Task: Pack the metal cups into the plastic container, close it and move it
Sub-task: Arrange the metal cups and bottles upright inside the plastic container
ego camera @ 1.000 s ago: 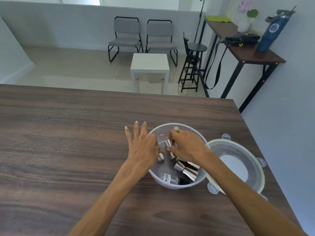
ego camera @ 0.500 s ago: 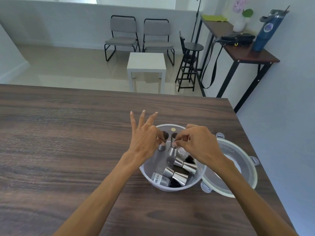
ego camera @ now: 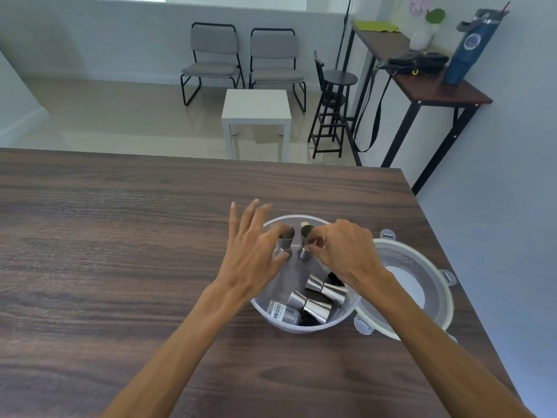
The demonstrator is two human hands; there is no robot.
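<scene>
Two metal cups stand upright side by side at the far end of a round, clear plastic container (ego camera: pixel 304 327) on a dark wooden table (ego camera: pixel 120 251), each a double-ended hourglass shape. The left hand (ego camera: pixel 253 257) pinches the left cup (ego camera: pixel 284 241) between thumb and forefinger, its other fingers fanned out above the container's far rim. The right hand (ego camera: pixel 343 251) holds the right cup (ego camera: pixel 306 241) with curled fingertips near its waist. Nearer the person, two more metal cups (ego camera: pixel 309 304) lie on their sides inside the container, one (ego camera: pixel 325 289) just beyond the other, beside a small item bearing a barcode label (ego camera: pixel 280 311) and something dark that cannot be made out. The container's white lid (ego camera: pixel 404 285) lies flat on the table, touching the container's right side, its clip tabs sticking outward. Beyond the table stand two grey chairs (ego camera: pixel 244 61), a white side table (ego camera: pixel 256 108), a black stool (ego camera: pixel 334 95) and a tall desk (ego camera: pixel 422 82) carrying a blue tumbler (ego camera: pixel 470 46).
</scene>
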